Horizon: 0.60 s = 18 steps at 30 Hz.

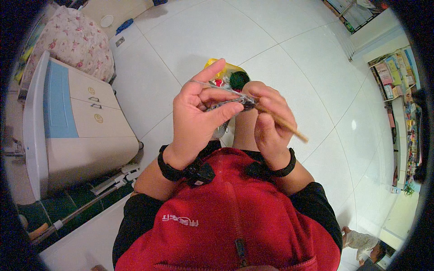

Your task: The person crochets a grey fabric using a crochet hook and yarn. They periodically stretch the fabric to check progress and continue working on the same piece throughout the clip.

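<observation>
My left hand (195,118) pinches a small grey crocheted or knitted piece (249,103) between thumb and fingers. From its raised index finger a strand of grey yarn (212,85) runs taut to the piece. In my right hand (273,118) is a thin wooden hook or needle (288,126), its shaft pointing down to the right. The tool's working tip is hidden at the stitches, so its exact kind cannot be told. Beyond my hands, on the floor, a yellow-edged bag (212,62) holds a dark green yarn ball (239,80) and something red.
A white and blue cabinet (91,105) stands at left, beside a flower-patterned cloth cover (78,44). Near the cabinet's foot lies a metal pole (88,205). Shelves with many small goods (395,76) line the right side. Another person (361,242) is low on the tiled floor (305,67) at lower right.
</observation>
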Available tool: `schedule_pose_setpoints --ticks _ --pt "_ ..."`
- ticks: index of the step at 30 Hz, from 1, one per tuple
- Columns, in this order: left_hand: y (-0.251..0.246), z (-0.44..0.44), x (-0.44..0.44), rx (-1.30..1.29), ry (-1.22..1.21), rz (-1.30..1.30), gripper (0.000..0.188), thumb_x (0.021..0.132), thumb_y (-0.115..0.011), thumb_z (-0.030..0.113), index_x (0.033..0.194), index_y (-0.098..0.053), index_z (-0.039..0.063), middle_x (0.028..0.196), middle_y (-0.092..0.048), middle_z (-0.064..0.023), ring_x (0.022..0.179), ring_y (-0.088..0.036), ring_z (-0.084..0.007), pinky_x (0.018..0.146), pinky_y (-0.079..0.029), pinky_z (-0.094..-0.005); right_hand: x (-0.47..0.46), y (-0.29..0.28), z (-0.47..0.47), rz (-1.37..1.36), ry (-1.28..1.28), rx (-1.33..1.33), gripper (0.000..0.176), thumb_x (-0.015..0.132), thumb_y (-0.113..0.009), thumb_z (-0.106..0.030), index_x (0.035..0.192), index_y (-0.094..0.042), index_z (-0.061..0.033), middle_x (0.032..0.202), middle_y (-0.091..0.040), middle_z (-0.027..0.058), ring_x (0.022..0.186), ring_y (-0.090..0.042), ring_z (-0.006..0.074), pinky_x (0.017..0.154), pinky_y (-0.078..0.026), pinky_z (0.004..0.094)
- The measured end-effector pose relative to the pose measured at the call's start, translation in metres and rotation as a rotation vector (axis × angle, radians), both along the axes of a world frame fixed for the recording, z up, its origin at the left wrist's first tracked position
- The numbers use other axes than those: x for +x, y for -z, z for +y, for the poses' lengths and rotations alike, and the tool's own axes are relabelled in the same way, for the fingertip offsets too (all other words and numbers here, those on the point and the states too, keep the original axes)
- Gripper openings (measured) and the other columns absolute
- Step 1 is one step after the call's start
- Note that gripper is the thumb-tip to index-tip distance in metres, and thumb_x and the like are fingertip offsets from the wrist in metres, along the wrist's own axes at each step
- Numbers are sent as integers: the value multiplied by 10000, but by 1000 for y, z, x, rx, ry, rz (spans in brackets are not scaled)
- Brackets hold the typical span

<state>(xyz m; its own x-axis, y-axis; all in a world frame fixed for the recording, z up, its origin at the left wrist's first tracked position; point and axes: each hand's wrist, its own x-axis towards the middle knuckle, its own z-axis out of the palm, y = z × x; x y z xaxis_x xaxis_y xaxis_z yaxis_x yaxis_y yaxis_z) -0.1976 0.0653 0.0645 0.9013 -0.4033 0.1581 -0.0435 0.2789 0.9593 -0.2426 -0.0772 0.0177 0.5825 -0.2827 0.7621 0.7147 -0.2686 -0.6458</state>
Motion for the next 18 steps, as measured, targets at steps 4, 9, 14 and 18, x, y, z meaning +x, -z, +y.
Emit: schedule_pose_setpoints --ticks 4,9,14,18 --pt "2 -5 5 -117 80 149 673 718 -663 -77 1310 -343 -53 846 -652 -110 775 -619 -113 688 -488 -196 -1 1 2 196 -110 231 161 811 -584 -112 944 -621 -29 960 -641 128 912 -584 258 775 -428 351" --pt "6 -5 7 -76 120 181 721 707 -680 -51 1329 -315 -55 826 -636 -99 720 -610 -103 616 -476 -181 -6 1 -2 126 -42 11 192 762 -626 -5 954 -641 -9 959 -645 128 875 -603 230 778 -464 325" --pt "9 -1 11 -125 243 361 721 706 -690 -30 1331 -331 -40 811 -629 -66 703 -586 -80 584 -455 -174 -2 0 -8 -2 -1 -157 223 742 -652 -19 964 -642 -18 958 -643 140 854 -616 253 731 -482 355" --pt "9 -6 15 -114 167 260 677 721 -667 -48 1322 -357 -26 805 -633 -55 713 -571 -67 636 -457 -177 -3 -6 -10 -44 209 -494 233 755 -649 -30 986 -625 -10 934 -646 174 876 -624 302 745 -493 347"
